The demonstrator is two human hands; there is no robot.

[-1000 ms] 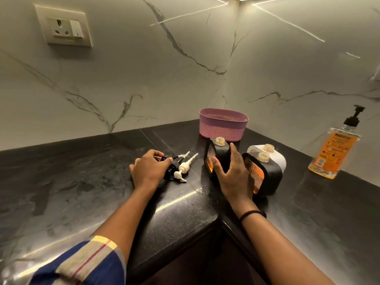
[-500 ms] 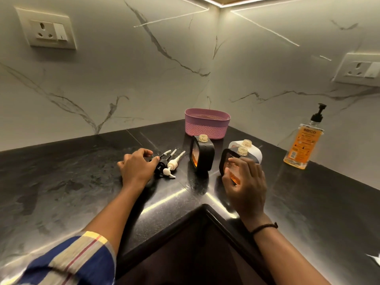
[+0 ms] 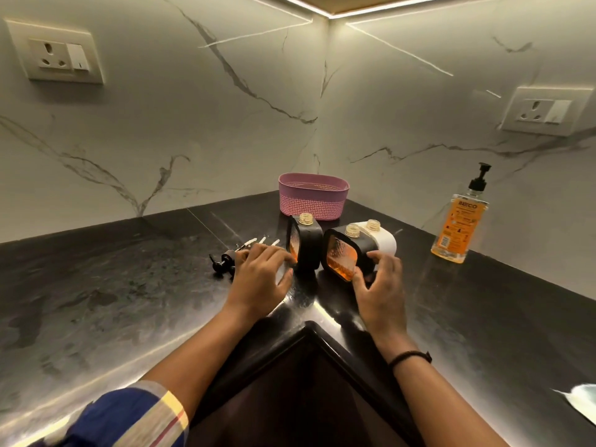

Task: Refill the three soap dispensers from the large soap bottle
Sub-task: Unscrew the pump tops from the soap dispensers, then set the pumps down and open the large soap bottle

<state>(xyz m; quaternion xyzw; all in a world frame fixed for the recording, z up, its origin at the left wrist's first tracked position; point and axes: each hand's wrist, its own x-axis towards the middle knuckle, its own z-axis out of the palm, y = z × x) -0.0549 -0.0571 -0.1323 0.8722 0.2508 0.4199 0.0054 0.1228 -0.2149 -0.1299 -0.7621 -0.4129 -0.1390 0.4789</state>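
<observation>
Three squat soap dispensers stand uncapped in the counter's corner: a black one [image 3: 308,250] on the left, a second black one [image 3: 346,256] with orange soap behind its window, and a white one [image 3: 383,240] behind it. The removed pump heads [image 3: 225,261] lie to their left. My left hand [image 3: 263,279] hovers over the pumps, fingertips at the left dispenser, holding nothing. My right hand [image 3: 382,290] has spread fingers touching the middle dispenser's front and side. The large soap bottle [image 3: 459,227], orange with a black pump, stands apart at the right.
A pink perforated basket [image 3: 312,201] sits in the corner behind the dispensers. The black stone countertop [image 3: 113,301] wraps an inner corner toward me. Wall sockets [image 3: 58,56] are mounted on both marble walls. Something white [image 3: 580,403] lies at the right edge.
My left hand slid right from the pump heads to the left dispenser. My right hand shifted from the left dispenser to the middle one. The camera tilted up.
</observation>
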